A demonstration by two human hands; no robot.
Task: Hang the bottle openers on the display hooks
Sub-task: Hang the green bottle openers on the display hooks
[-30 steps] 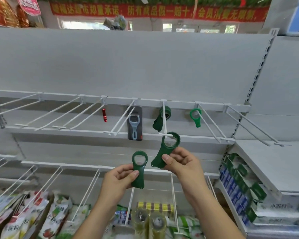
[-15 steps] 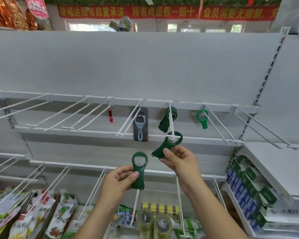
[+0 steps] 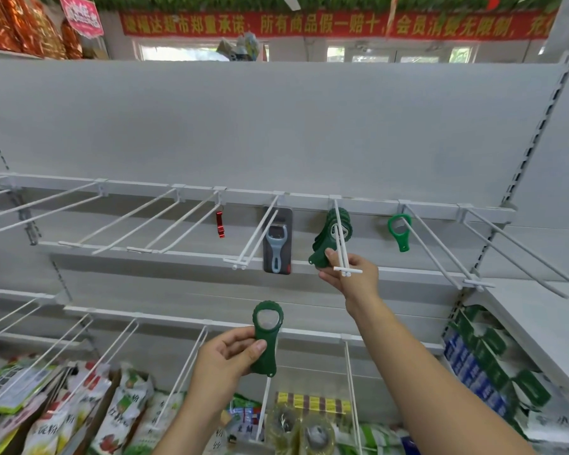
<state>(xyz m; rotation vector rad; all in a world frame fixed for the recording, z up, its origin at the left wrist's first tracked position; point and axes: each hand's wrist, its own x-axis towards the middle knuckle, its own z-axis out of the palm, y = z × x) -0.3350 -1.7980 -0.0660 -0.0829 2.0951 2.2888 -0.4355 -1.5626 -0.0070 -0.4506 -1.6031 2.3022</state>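
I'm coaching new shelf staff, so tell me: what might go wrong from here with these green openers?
1. The right hand pinches the handle of a dark green opener on the crowded hook; a tug might drag the hung bunch forward off the tip.
2. The hook's tip sits against that hand and might snag it.
3. The left hand holds the second opener by its handle only; it might drop onto the packets below.

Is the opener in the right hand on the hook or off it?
On the hook: the wire hook passes through the ring of the dark green opener, whose handle the right hand pinches.
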